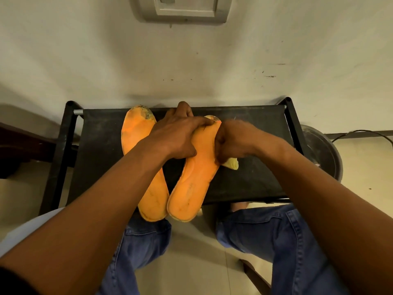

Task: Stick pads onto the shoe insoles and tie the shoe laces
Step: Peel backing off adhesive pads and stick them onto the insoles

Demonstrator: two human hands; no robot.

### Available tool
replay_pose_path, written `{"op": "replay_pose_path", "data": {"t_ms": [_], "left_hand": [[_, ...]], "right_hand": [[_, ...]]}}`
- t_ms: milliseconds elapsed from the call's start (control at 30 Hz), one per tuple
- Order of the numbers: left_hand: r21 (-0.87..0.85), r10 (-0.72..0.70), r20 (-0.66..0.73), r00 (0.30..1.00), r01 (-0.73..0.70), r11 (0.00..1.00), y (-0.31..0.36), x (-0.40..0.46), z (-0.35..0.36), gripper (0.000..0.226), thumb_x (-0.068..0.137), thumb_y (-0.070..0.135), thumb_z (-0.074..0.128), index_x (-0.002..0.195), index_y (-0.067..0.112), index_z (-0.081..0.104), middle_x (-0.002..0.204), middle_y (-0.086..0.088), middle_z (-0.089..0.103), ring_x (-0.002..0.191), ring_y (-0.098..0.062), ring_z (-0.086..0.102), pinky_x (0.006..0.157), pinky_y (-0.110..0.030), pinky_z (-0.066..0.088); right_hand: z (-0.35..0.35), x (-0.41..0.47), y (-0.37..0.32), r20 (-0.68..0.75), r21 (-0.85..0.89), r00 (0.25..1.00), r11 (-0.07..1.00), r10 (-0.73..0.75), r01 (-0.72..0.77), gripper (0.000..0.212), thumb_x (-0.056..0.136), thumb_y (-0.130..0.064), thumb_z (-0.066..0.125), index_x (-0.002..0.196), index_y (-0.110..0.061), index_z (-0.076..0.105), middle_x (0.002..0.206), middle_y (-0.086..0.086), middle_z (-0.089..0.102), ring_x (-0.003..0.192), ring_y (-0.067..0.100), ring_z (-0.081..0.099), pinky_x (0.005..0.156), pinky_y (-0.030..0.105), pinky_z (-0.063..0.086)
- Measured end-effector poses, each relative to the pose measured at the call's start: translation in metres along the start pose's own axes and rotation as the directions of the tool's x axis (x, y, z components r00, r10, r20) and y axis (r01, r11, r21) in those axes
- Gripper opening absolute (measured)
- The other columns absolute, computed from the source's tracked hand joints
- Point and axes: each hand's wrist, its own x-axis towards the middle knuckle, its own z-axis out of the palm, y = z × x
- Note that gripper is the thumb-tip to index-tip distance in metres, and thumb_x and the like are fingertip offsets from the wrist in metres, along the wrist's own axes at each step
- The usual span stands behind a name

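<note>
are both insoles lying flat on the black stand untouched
No, the left hand and right hand are both on the right insole.

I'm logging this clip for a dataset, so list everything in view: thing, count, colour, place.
insoles: 2, orange, side by side on the rack; the second one is being handled, the first has a dirty toe end.
pad: 1 showing, pale yellow, pokes out from under the right hand beside the second insole.
rack: 1, black fabric top on a black frame, against the wall.
wall plate: 1, grey, top of the wall.
bucket: 1, dark, right of the rack.
cable: 1, black, on the floor at right.
jeans: blue, below.
left hand: presses the second insole's toe end.
right hand: curled at that insole's right edge.
</note>
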Motion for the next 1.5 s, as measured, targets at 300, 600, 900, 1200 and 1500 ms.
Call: {"op": "replay_pose_path", "data": {"t_ms": [300,600,900,1200,1500], "left_hand": [[0.112,-0.053,0.121,0.991,0.039,0.993,0.011,-0.003,-0.004,0.113,0.061,0.071,0.083,0.154,0.051,0.022,0.139,-0.001,0.028,0.130,-0.030,0.035,0.099,-0.047,0.046],[0.148,-0.093,0.124,0.988,0.074,0.986,0.022,-0.007,0.000,0.127,0.054,0.076,0.083,0.156,0.047,0.015,0.147,-0.004,0.025,0.135,-0.034,0.033,0.101,-0.049,0.043],[0.156,-0.099,0.102,0.990,0.082,0.984,0.029,-0.008,0.003,0.126,0.054,0.072,0.086,0.156,0.043,0.017,0.147,-0.005,0.025,0.134,-0.034,0.034,0.101,-0.049,0.044],[0.146,-0.106,0.080,0.991,0.094,0.985,0.032,-0.010,0.006,0.124,0.055,0.070,0.087,0.156,0.044,0.019,0.146,-0.005,0.027,0.132,-0.034,0.035,0.098,-0.047,0.045],[0.125,-0.108,0.078,0.991,0.098,0.987,0.032,-0.011,0.007,0.124,0.055,0.068,0.088,0.155,0.043,0.019,0.143,-0.006,0.028,0.131,-0.034,0.035,0.098,-0.048,0.044]], "right_hand": [[0.001,0.004,0.011,-0.449,0.027,0.883,0.990,0.139,-0.142,0.012,0.080,-0.027,0.070,0.090,-0.020,0.071,0.088,0.003,0.068,0.084,0.027,0.068,0.075,0.042,0.060],[0.001,-0.023,0.029,-0.382,0.262,0.921,0.965,0.077,0.028,0.010,0.079,-0.026,0.081,0.070,-0.026,0.076,0.077,-0.011,0.074,0.076,0.005,0.068,0.073,0.034,0.060],[0.009,-0.022,0.028,-0.427,0.338,0.902,0.936,0.060,0.098,0.005,0.082,-0.013,0.078,0.080,-0.017,0.078,0.081,-0.006,0.074,0.074,0.005,0.066,0.068,0.023,0.056],[0.012,0.006,0.024,-0.343,0.293,0.936,0.956,0.081,0.025,0.010,0.079,-0.006,0.076,0.079,-0.017,0.078,0.085,-0.002,0.074,0.081,0.011,0.068,0.074,0.027,0.056],[0.019,0.014,0.022,-0.502,0.330,0.846,0.944,0.180,-0.005,0.008,0.073,-0.012,0.073,0.070,-0.020,0.072,0.070,-0.001,0.070,0.069,0.017,0.069,0.067,0.040,0.063]]}}
